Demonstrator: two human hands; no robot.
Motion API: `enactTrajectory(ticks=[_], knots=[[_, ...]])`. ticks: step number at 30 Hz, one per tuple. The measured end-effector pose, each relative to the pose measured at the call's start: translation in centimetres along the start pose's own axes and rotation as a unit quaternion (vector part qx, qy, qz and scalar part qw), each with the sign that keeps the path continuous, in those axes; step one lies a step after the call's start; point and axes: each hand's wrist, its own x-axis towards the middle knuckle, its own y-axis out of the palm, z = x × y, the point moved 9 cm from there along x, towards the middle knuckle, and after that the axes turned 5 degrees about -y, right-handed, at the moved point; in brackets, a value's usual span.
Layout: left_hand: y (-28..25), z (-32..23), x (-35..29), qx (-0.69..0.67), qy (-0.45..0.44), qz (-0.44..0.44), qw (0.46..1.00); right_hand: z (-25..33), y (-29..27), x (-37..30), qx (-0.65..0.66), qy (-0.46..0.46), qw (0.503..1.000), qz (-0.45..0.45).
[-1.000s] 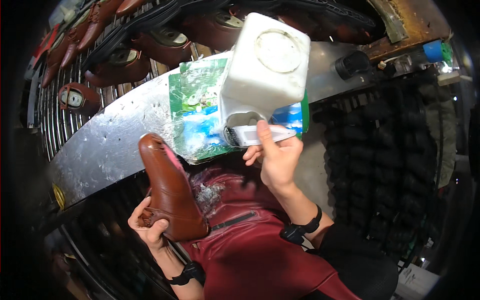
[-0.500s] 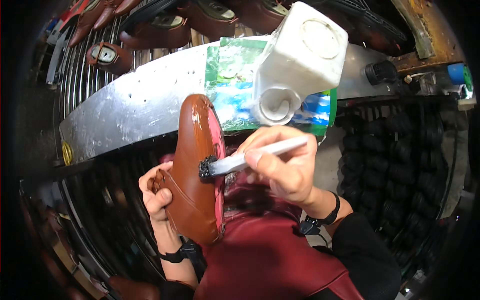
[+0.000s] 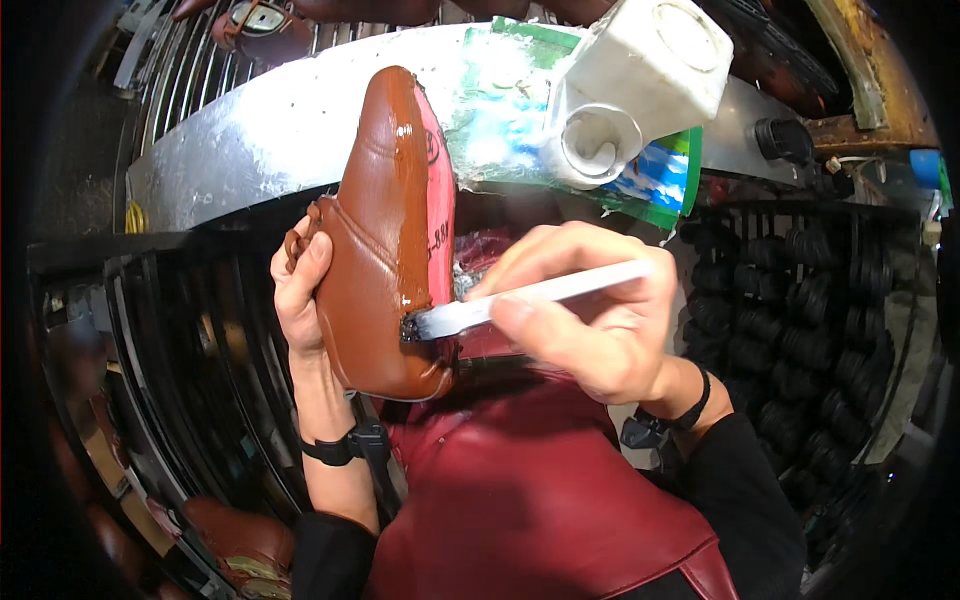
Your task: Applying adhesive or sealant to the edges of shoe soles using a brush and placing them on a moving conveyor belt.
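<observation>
A brown leather shoe upper (image 3: pixel 375 240) with a pink bottom (image 3: pixel 437 200) is held up before me, toe pointing away. My left hand (image 3: pixel 302 280) grips it at the lace side, thumb pressed on the leather. My right hand (image 3: pixel 590 310) holds a white-handled brush (image 3: pixel 560 287) between thumb and fingers. Its dark bristles (image 3: pixel 414 327) touch the leather's lower edge near the heel. A wet, shiny band runs along that edge toward the toe. Beyond the hands stands a white plastic container (image 3: pixel 650 70) with an open round cup (image 3: pixel 590 145) at its front.
The container stands on a green and blue sheet (image 3: pixel 660 180) on a metal table (image 3: pixel 260 130). A rack with brown shoes (image 3: pixel 262 30) lies behind. Stacked black pieces (image 3: pixel 790 300) fill a rack at right. More brown shoes (image 3: pixel 240 535) sit at lower left. A dark red apron (image 3: pixel 540 480) covers my lap.
The brush has moved along the shoe's edge toward the heel. The shoe has shifted up and away in the view, and more of its pink bottom shows.
</observation>
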Motion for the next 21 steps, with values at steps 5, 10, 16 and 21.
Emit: enactTrajectory(ticks=[5,10,16,21], knots=[[-0.1,-0.5,-0.2,-0.006,-0.006,-0.065,0.998,2.6,1.8,-0.9,-0.092,-0.168,0.976,0.109],[2.3,0.8,-0.5,-0.175,-0.091,-0.12,0.973,5.8,2.0,0.6,-0.101,-0.218,0.951,0.194],[3.1,-0.4,-0.6,-0.07,0.017,-0.108,0.992,7.1,1.8,3.4,-0.088,-0.185,0.955,0.213],[6.5,-3.9,-1.5,0.664,0.231,-0.119,0.701,6.5,1.0,5.7,-0.033,-0.187,0.953,0.236]])
